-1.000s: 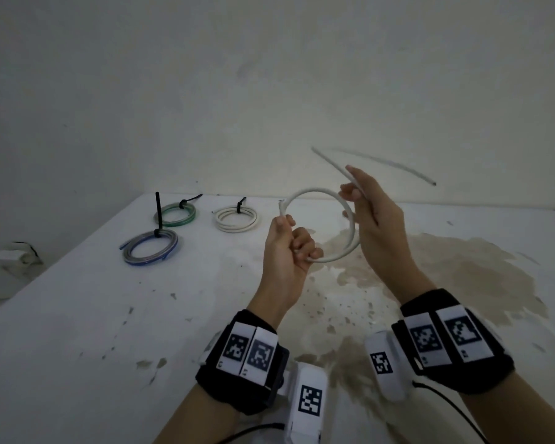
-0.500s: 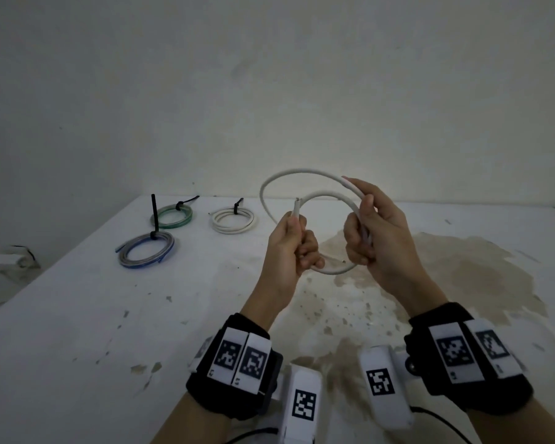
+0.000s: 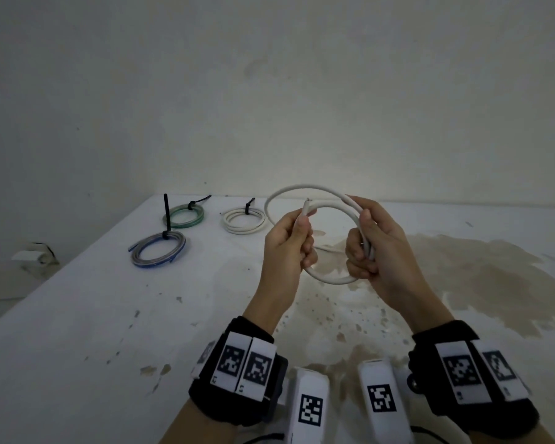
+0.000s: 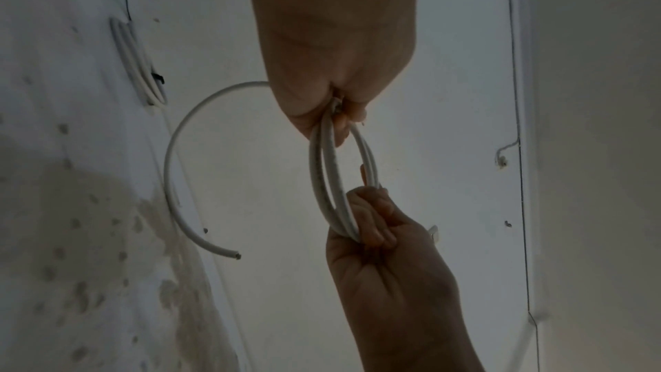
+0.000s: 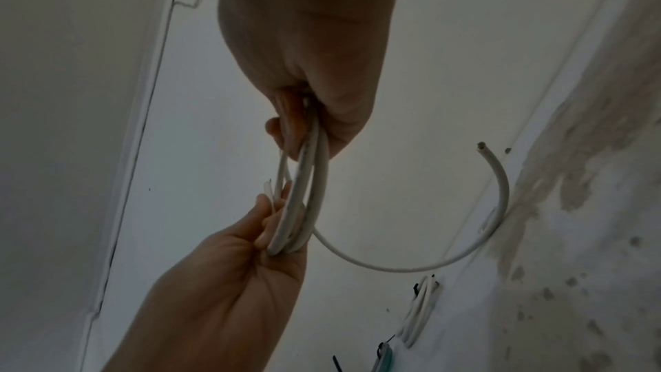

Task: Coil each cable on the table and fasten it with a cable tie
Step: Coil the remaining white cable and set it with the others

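Observation:
I hold a white cable (image 3: 302, 188) in the air over the table (image 3: 77, 315), wound into about two loops. My left hand (image 3: 302, 238) grips the coil's left side, with one cut end poking up above its fingers. Curled round the bundled strands on the right side is my right hand (image 3: 362, 248). In the left wrist view the cable (image 4: 323, 174) runs between both hands, and its other end (image 4: 236, 256) curves away free. The right wrist view shows the same coil (image 5: 307, 194) and loose end (image 5: 481, 146).
Three coils lie at the far left of the table, each bound with a black tie: a green one (image 3: 186, 216), a white one (image 3: 244, 221) and a blue-grey one (image 3: 157, 249). A brown stain (image 3: 462, 270) covers the table's right part. A wall stands behind.
The long free end that stuck up to the right has been brought round into a second loop. My right hand has closed round the strands. Both hands sit slightly lower.

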